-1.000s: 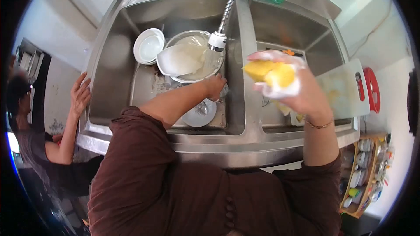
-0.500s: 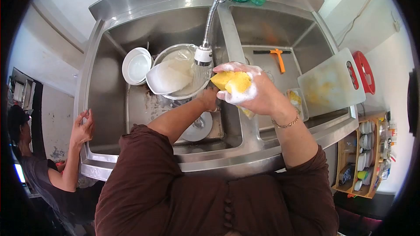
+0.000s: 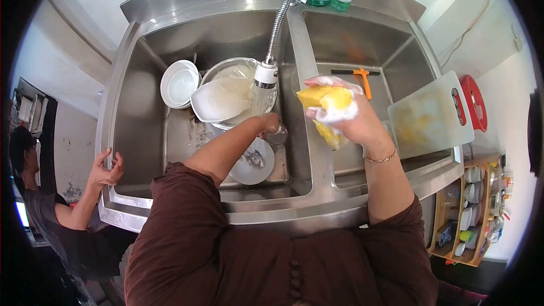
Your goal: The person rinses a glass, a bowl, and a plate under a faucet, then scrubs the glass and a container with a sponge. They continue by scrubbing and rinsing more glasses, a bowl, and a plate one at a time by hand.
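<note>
Brushed, dully gleaming steel sink (image 3: 136,68), glossy white ceramic bowls (image 3: 179,83), a foamy yellow sponge (image 3: 326,101), matt plastic cutting board (image 3: 430,114).

Steel double sink (image 3: 317,204): bowls (image 3: 179,84), plate (image 3: 253,161) left; cutting board (image 3: 429,114) right.

White walls (image 3: 85,0), steel double sink (image 3: 136,56), wooden shelf (image 3: 476,215) at right, daylight

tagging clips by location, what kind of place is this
Most likely a kitchen dishwashing spot. A double stainless steel sink holds white bowls under a running faucet; the right hand grips a soapy yellow sponge, and a cutting board rests alongside.
</note>
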The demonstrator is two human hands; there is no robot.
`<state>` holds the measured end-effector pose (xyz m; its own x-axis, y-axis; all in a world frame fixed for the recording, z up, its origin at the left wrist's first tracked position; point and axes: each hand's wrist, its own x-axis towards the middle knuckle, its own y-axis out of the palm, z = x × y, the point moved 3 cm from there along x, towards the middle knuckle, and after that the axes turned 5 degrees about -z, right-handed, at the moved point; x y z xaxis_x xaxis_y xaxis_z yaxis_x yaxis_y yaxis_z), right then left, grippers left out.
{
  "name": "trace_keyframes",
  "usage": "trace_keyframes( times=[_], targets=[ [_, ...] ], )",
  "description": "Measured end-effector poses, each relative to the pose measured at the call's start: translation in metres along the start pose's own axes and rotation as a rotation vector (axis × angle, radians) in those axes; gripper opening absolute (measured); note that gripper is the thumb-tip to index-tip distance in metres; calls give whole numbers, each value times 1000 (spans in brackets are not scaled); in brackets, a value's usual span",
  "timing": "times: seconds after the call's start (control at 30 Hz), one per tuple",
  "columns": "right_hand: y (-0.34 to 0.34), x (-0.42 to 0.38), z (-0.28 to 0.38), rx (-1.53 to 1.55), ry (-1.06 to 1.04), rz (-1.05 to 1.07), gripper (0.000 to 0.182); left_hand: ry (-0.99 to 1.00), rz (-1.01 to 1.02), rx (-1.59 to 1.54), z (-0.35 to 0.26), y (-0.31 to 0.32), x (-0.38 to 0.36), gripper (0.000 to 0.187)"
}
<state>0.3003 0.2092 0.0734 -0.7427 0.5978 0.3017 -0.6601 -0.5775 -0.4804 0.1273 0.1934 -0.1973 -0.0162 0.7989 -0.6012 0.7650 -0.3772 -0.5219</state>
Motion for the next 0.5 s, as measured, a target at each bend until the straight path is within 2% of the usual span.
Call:
trace_keyframes(
  times=[0.03, 0.13, 0.27, 0.33, 0.37, 0.43, 0.5],
  targets=[
    [-2, 1, -3, 11, 15, -45, 42, -85, 91, 9, -1, -1, 0, 49],
    [-6, 2, -7, 43, 73, -63, 42, -152, 132, -8, -7, -9, -4, 46],
    [-15, 2, -11, -41, 75, -47, 42, -142, 145, 23, 0, -14, 0, 42],
    [-23, 3, -17, -16, 167, -94, 41, 20, 181, -44, 15, -5, 19, 43],
    [-27, 3, -20, 91, 186, -118, 39, 25, 188, -41, 16, -3, 24, 43],
    [-40, 3, -18, 105, 185, -167, 38, -116, 239, -75, 7, -6, 12, 48],
    [-55, 3, -19, 145, 188, -239, 36, -125, 223, -107, -2, -13, 0, 51]
  ],
)
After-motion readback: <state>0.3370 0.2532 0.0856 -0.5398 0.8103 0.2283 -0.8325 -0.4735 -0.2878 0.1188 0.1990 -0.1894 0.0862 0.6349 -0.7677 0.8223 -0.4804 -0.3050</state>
